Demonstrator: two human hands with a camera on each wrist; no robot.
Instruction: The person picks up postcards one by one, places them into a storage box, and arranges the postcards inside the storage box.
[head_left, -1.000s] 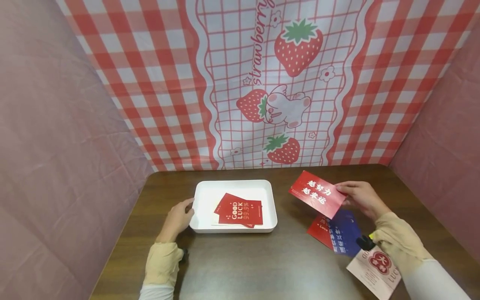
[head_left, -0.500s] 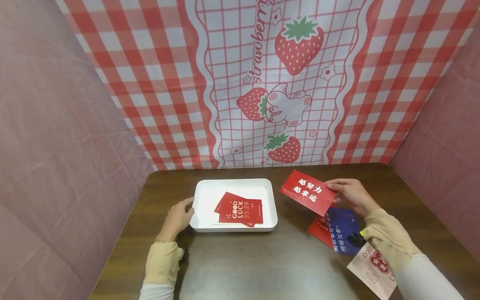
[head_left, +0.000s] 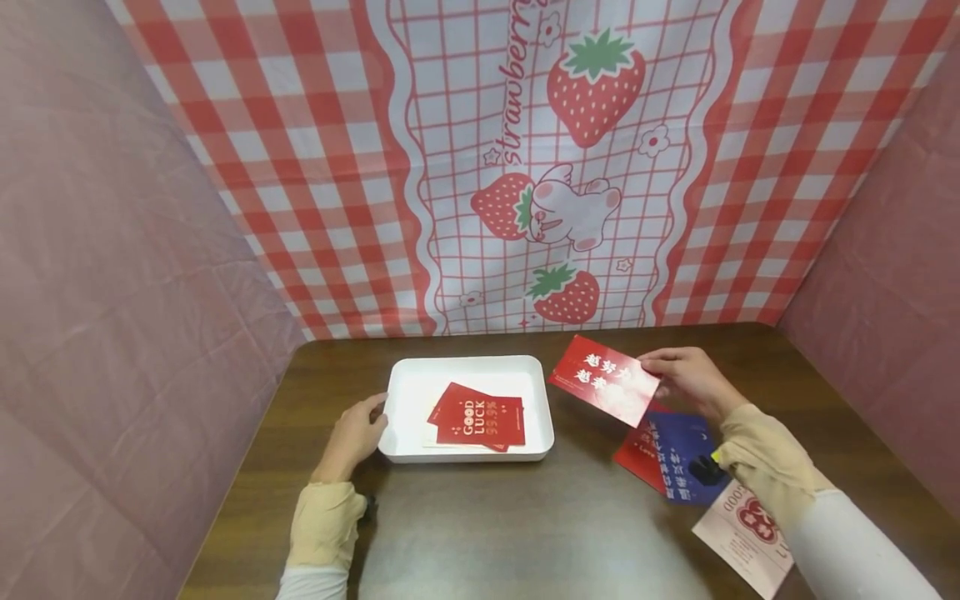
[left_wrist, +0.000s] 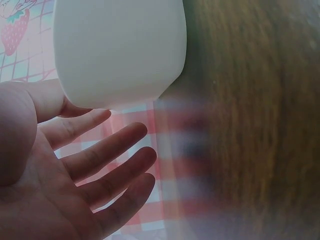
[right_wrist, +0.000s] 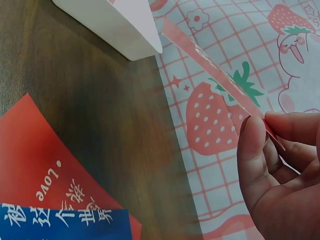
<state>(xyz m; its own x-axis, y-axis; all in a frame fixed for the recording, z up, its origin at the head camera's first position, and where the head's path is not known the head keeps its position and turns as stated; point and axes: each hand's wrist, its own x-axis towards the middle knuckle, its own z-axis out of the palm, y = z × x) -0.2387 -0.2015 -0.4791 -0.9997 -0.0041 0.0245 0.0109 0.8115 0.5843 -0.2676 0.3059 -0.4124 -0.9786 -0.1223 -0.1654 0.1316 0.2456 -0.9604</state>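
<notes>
My right hand [head_left: 693,379] pinches a red card [head_left: 603,383] with white Chinese characters by its right end, between thumb and fingers. The card hangs tilted above the table, just right of a white tray [head_left: 405,421]; the right wrist view shows it nearly edge-on. At the tray's left side, my left hand [head_left: 356,435] touches the rim, its fingers [left_wrist: 112,150] loosely extended. Inside the tray lie overlapping red cards, a "GOOD LUCK" card [head_left: 495,425] on top, with a pale one partly hidden beneath.
Below my right hand, a blue card [head_left: 678,458] overlaps a red card [head_left: 637,462] on the wooden table [head_left: 480,533]. A pale pink card [head_left: 738,533] lies nearer, partly under the right forearm. A strawberry-print cloth [head_left: 570,208] hangs behind the table.
My right hand has moved left with the red card, bringing it closer to the tray. The left hand and the tray look unmoved.
</notes>
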